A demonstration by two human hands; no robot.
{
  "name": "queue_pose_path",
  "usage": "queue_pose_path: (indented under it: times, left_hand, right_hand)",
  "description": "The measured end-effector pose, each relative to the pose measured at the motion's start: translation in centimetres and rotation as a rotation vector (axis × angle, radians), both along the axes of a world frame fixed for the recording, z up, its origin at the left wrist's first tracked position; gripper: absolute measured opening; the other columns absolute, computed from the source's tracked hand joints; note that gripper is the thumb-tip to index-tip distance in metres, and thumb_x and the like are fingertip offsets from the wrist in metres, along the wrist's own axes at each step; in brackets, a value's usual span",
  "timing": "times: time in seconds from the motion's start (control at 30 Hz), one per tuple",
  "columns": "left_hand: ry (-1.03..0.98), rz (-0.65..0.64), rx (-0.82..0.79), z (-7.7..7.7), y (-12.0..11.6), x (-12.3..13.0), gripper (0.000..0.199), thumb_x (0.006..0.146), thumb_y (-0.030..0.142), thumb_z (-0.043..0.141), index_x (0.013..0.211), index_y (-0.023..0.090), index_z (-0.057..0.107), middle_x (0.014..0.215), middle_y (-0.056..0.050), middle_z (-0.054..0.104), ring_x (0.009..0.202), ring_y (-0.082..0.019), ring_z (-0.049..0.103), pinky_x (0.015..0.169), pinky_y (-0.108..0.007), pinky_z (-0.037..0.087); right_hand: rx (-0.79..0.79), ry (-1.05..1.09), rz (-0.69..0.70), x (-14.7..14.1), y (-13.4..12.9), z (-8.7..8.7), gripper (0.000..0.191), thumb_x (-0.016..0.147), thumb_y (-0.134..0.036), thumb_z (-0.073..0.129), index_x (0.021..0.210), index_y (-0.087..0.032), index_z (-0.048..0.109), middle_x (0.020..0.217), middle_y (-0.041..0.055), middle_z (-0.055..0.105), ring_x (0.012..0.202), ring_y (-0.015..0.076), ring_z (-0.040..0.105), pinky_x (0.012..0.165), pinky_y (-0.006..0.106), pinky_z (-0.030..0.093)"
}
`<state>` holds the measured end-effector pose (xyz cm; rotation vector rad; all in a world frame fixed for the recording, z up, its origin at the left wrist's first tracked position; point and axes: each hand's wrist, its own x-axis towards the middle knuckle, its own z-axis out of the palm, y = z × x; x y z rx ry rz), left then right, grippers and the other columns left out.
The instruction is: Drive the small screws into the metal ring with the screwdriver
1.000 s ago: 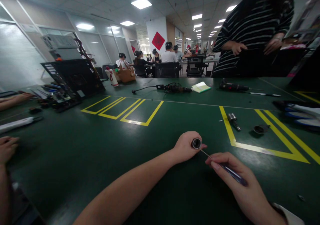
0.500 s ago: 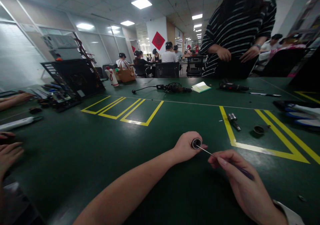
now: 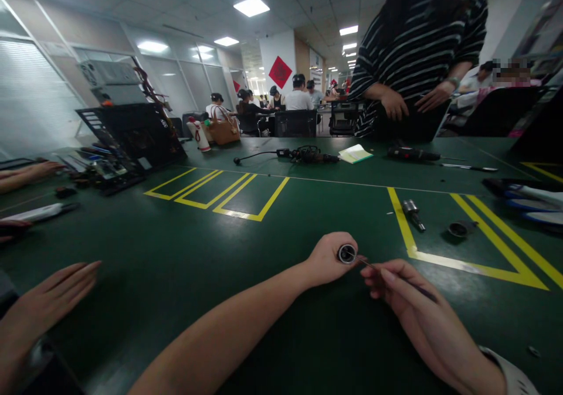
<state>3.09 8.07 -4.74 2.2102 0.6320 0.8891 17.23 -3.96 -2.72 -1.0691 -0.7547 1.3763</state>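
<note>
My left hand (image 3: 329, 258) is wrapped round a small round metal part (image 3: 347, 254), its open end turned toward me. From the right, my right hand (image 3: 407, 289) pinches a thin tool (image 3: 368, 263) with a slim metal shaft and a dark handle that lies partly hidden under the fingers. The shaft points at the opening of the part; its tip is too small to place exactly. Both hands are just above the green table (image 3: 246, 254). Inside yellow tape at the right lie a metal cylinder with a shaft (image 3: 413, 214) and a round metal cup (image 3: 460, 228).
At the left edge is another person's hand (image 3: 65, 292). A black metal frame (image 3: 136, 137) stands back left. Cables (image 3: 303, 153), a paper pad (image 3: 355, 154), a dark power tool (image 3: 412, 153) and a pen (image 3: 468, 167) lie farther back. A person in stripes (image 3: 422, 67) stands opposite.
My right hand has shifted slightly left, closer to the metal part, and the thin tool has turned a little. At the left, the other person's hand has reached farther over the table.
</note>
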Motion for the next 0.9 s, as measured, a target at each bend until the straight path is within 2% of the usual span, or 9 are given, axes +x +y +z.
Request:
queue_pose_path:
  times: [0.2,0.47,0.77,0.9]
  left_hand:
    - [0.062,0.001,0.007,0.02,0.11,0.03,0.019,0.074,0.026,0.065,0.066,0.016,0.052,0.069,0.001,0.054,0.064,-0.011,0.051,0.063,-0.023,0.042]
    - [0.159,0.015,0.115,0.08,0.08,-0.01,0.018,0.079,0.028,0.061,0.068,0.017,0.052,0.069,0.001,0.053,0.066,-0.012,0.050,0.066,-0.025,0.041]
    - [0.103,-0.048,0.051,0.23,0.12,-0.11,0.016,0.077,0.026,0.062,0.069,0.016,0.053,0.070,0.001,0.054,0.066,-0.011,0.051,0.067,-0.024,0.043]
    - [0.091,-0.021,0.034,0.27,0.00,0.00,0.016,0.075,0.024,0.064,0.067,0.016,0.052,0.068,0.001,0.054,0.064,-0.011,0.049,0.065,-0.023,0.042]
  right_hand:
    - [-0.028,0.056,0.003,0.09,0.40,0.09,0.016,0.074,-0.039,0.070,0.077,-0.024,0.071,0.087,0.0035,0.070,0.084,0.0213,0.060,0.072,0.034,0.047]
    - [-0.007,-0.111,-0.047,-0.11,-0.05,0.31,0.019,0.073,-0.043,0.071,0.080,-0.025,0.072,0.089,0.0036,0.071,0.089,0.0238,0.060,0.077,0.036,0.045]
    - [-0.061,0.051,-0.011,0.33,0.55,0.31,0.016,0.073,-0.038,0.070,0.075,-0.023,0.071,0.086,0.0040,0.071,0.086,0.0224,0.060,0.074,0.034,0.047]
    - [-0.055,0.052,-0.021,0.25,0.53,0.42,0.015,0.072,-0.038,0.070,0.074,-0.023,0.071,0.085,0.0045,0.071,0.086,0.0226,0.060,0.074,0.035,0.047]
